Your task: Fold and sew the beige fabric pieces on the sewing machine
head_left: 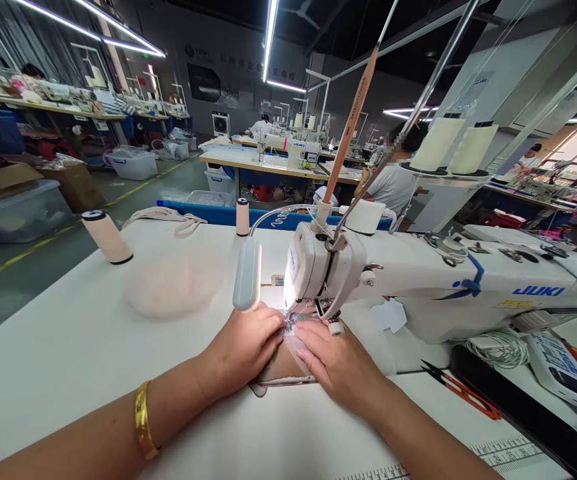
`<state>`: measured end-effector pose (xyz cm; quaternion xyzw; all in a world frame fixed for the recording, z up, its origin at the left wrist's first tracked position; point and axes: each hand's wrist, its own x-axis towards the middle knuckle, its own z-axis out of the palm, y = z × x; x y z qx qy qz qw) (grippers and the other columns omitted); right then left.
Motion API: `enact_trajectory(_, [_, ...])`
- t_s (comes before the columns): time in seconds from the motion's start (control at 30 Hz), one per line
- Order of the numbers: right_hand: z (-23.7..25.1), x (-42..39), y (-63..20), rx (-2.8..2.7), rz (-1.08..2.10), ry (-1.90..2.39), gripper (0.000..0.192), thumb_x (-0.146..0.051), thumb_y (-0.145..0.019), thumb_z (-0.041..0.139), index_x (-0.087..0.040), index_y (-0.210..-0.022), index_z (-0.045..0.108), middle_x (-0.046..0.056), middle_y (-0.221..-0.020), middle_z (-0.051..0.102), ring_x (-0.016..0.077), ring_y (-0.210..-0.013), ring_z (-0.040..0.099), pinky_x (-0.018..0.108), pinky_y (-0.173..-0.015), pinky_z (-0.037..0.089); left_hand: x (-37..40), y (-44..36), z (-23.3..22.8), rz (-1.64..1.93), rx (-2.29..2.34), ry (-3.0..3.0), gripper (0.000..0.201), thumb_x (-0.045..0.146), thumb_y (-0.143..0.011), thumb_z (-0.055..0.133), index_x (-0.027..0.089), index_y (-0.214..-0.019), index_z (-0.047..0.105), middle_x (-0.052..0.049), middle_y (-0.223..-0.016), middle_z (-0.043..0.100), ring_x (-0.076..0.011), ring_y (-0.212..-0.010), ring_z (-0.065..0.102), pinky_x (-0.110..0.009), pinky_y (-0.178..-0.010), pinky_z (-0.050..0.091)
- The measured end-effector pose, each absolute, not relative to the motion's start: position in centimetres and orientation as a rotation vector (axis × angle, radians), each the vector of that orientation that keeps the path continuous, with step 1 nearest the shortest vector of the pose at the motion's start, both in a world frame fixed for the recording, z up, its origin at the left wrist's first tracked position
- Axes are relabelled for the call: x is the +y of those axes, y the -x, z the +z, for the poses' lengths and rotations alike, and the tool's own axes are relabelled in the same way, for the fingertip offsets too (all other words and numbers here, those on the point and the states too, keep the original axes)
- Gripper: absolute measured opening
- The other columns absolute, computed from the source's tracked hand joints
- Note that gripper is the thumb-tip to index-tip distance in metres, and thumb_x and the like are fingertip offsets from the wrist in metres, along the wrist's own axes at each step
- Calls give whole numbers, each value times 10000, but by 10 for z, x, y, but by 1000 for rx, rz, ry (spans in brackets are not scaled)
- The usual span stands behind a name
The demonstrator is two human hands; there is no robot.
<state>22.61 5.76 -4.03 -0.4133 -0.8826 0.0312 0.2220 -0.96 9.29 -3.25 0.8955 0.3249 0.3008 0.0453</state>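
A white JUKI sewing machine (313,267) stands over the work, its lamp (247,275) lit beside the needle area. A light, thin piece of fabric (293,347) lies under the presser foot, over a tan surface. My left hand (248,343) is closed at the fabric's left side, with curled fingertips close to the foot; the exact grip is partly hidden. On the right side, my right hand (341,360) rests with fingers stretched over the fabric, thumb apart from them. A blurred beige rounded piece (173,287) lies on the table left of the lamp.
Beige thread cones (107,238) and a smaller spool (242,217) stand at the table's back. Orange-handled scissors (463,390), a black phone-like slab (518,413), coiled cord (498,348) and a clear ruler (513,453) lie at right. A person (393,180) sits beyond the machine.
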Motion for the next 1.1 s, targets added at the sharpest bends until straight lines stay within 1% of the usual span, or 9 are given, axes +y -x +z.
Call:
enact_trajectory(0.07, [-39,57,-225,-2437,101,1125,216,-177,-1055,504,-217,-1219,637,79,-1303,713,278,-1107,667,444,-896,566,96,10,-34,831,1083,-2673,144,244,-981,580,201,-1073,682,-54,-1047,726,-242,-932,655,-373,-810,508])
enact_trajectory(0.27, [-35,54,-225,-2400,79,999,230,-138,-1046,494,-218,-1213,629,98,-1201,742,289,-1112,668,466,-929,550,95,10,-25,565,1327,-2841,293,480,-963,662,209,-1069,701,-117,-1125,638,-317,-954,610,-458,-801,505])
enact_trajectory(0.4, [-32,49,-227,-2370,32,930,285,-106,-1032,491,-213,-1271,603,96,-1131,762,298,-1112,671,458,-889,553,83,9,-18,595,1318,-3007,259,339,-910,721,170,-741,623,-132,-1050,654,-351,-1033,603,-475,-829,483])
enact_trajectory(0.47, [-32,47,-227,-2355,-1,886,317,-83,-1023,488,-204,-1299,585,98,-1176,754,288,-1110,672,446,-885,553,75,8,-18,681,1153,-3010,265,238,-870,713,184,-670,547,-69,-883,644,-300,-944,618,-464,-842,460])
enact_trajectory(0.53, [-32,46,-226,-2358,-18,850,342,-78,-1018,493,-200,-1329,566,105,-1264,729,284,-1141,660,441,-901,551,68,8,-19,740,987,-2945,198,180,-856,690,196,-718,548,-15,-788,620,-238,-805,605,-428,-803,439])
enact_trajectory(0.63, [-32,46,-223,-2406,3,845,377,-78,-1005,485,-195,-1358,548,122,-1319,700,284,-1172,640,422,-869,556,62,8,-19,723,832,-2854,87,126,-902,620,211,-910,609,2,-862,671,-197,-736,596,-383,-728,410])
enact_trajectory(0.7, [-31,47,-221,-2458,66,896,319,-64,-983,470,-204,-1238,601,102,-1155,734,263,-1039,656,392,-778,547,61,7,-18,694,824,-2814,98,113,-929,585,208,-939,607,-2,-865,676,-191,-726,595,-373,-700,403])
enact_trajectory(0.83, [-30,48,-223,-2531,115,982,211,-51,-942,482,-216,-917,610,46,-868,668,227,-826,595,352,-673,480,62,7,-19,717,886,-2825,184,118,-955,533,194,-795,583,-22,-778,624,-188,-667,531,-370,-664,400])
enact_trajectory(1.1, [-34,46,-229,-2532,34,999,232,-63,-965,504,-237,-982,657,55,-923,678,238,-885,587,365,-763,482,55,5,-22,779,736,-2772,239,128,-1015,494,184,-884,686,-51,-878,709,-216,-808,640,-378,-718,473])
